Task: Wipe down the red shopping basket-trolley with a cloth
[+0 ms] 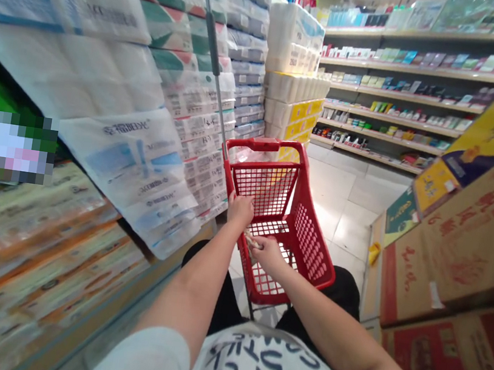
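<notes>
A red plastic shopping cart (315, 237) with lattice walls stands right in front of me, between my knees. My left hand (241, 210) is closed over the cart's left rim. Just inside that same side, my right hand (267, 254) pinches a small, pale, crumpled cloth-like piece (252, 241) against the rim. Its exact kind is too small to make out. From the cart's far left corner a thin metal pole (220, 98) with a grey sleeve rises upward. Through the lattice bottom, the floor shows.
Stacked tissue packs (136, 151) line the left side, with more paper bundles (295, 38) behind the cart. On the right are piled cardboard boxes (461, 258). Shelves of small goods (406, 97) fill the back, beyond a tiled floor (342, 192).
</notes>
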`<action>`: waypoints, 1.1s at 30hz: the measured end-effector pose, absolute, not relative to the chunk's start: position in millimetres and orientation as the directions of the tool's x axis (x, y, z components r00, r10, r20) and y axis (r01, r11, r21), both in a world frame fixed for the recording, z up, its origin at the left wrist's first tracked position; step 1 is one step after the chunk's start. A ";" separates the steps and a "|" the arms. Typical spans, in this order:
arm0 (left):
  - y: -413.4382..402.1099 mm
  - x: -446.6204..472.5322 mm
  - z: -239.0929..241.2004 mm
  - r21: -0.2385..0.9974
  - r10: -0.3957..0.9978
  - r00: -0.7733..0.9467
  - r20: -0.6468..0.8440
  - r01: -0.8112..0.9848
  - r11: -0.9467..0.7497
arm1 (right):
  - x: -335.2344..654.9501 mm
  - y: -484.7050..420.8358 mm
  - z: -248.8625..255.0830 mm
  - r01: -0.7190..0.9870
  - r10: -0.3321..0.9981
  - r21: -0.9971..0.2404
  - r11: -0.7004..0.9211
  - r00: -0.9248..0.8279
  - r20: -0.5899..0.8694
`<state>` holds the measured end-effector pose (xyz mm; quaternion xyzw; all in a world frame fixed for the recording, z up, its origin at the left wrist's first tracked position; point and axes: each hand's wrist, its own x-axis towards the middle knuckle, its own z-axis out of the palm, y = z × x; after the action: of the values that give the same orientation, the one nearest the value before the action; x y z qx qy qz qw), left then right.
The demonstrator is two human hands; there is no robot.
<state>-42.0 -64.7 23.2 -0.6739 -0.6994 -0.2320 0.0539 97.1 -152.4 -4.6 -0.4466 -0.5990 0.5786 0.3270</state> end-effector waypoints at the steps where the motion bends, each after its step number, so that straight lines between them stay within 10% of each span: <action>1: -63.8 -41.0 23.3 0.254 0.919 -0.085 0.384 0.967 -0.017 | 98.1 -151.4 -4.6 0.178 0.906 -0.980 -0.088 -0.395 -0.154; 7: -58.7 -33.7 23.9 0.257 0.919 -0.094 0.384 0.966 -0.009 | 107.4 -140.9 2.3 0.193 0.923 -0.978 -0.082 -0.356 -0.148; 21: -42.3 -33.6 24.7 0.266 0.924 -0.051 0.378 0.962 -0.055 | 101.5 -150.7 -29.2 0.311 0.810 -0.772 0.554 -0.417 0.413; 33: -38.6 -6.2 18.6 -0.017 0.863 0.308 0.401 0.944 -0.329 | 218.1 -85.9 -15.3 0.487 0.781 -0.620 0.615 -0.487 0.391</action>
<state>-6.2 -38.6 18.6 -0.7990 -0.5653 -0.1621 0.1253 218.1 -85.9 -15.3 -0.3801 -0.8340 0.2195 0.3344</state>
